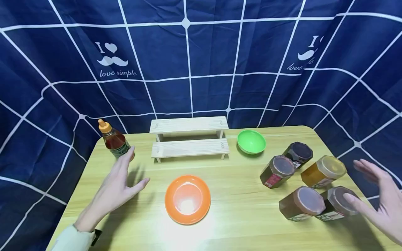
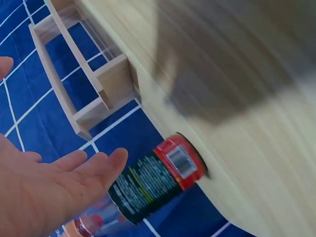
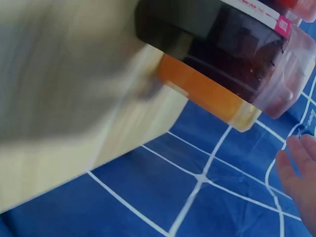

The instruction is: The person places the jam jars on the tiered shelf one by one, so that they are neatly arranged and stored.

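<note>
My left hand hovers open over the table's left side, fingers straight, fingertips just short of a squeeze bottle with an orange cap and dark liquid. In the left wrist view the open hand sits beside the bottle, and I cannot tell whether they touch. My right hand is open at the table's right edge, one fingertip at the lid of the nearest dark jar. Several lidded jars stand there, among them an amber jar and a brown jar. Dark jar and amber jar fill the right wrist view.
A two-step wooden rack stands at the back centre of the wooden table. A green bowl sits right of it, an orange bowl in the front middle. A blue checked cloth hangs behind.
</note>
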Motion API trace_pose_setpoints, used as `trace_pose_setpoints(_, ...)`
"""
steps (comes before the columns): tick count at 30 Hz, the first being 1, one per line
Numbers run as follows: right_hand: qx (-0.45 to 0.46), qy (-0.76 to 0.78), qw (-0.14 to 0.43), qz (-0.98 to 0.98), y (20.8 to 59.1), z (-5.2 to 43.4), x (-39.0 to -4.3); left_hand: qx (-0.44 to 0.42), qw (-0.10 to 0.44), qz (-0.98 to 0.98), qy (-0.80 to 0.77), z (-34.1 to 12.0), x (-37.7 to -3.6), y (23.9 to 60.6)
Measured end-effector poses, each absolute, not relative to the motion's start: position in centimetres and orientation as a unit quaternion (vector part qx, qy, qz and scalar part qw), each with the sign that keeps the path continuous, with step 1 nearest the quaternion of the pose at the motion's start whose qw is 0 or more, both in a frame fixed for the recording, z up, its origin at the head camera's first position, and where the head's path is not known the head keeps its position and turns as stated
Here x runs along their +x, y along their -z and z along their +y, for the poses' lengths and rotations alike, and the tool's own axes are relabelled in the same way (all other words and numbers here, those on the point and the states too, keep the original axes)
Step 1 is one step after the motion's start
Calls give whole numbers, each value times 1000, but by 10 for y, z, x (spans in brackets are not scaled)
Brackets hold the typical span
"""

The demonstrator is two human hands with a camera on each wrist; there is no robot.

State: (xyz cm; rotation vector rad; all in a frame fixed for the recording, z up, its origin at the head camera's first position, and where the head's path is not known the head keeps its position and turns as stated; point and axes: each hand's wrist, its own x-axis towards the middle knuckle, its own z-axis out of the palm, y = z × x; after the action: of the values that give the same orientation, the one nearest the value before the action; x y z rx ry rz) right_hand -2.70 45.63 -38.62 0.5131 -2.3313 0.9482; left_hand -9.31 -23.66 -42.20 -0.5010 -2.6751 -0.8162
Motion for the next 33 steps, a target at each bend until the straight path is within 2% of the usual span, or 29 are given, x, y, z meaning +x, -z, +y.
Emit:
trace_pose_setpoints(6,198,-419,296,-835,408,461,-22,-166,90,-928,323,-222,-108,420)
trace_pose_setpoints(10,220,-505,259,-794,423,465,-18,-164,62,-916,362,-217,-123,420)
trace_pose_setpoints(14,301,-605,207,-708,440,471,-21,-148,32,-901,407,-214,-138,426)
trace_pose_setpoints(19,354,-624,166,-677,454,477,-26,-125,18,-882,454,-208,-151,435)
trace_pose_setpoints(24,305,-622,160,-704,459,487,-22,-124,13,-861,492,-197,-164,442)
trace_pose_setpoints(27,280,-610,133,-729,464,492,-18,-124,11,-857,500,-194,-173,444)
trace_pose_setpoints(30,297,-607,112,-729,476,496,-18,-133,12,-857,497,-194,-182,446)
trace_pose_setpoints(33,275,-559,121,-773,481,496,-14,-147,13,-854,499,-191,-192,448)
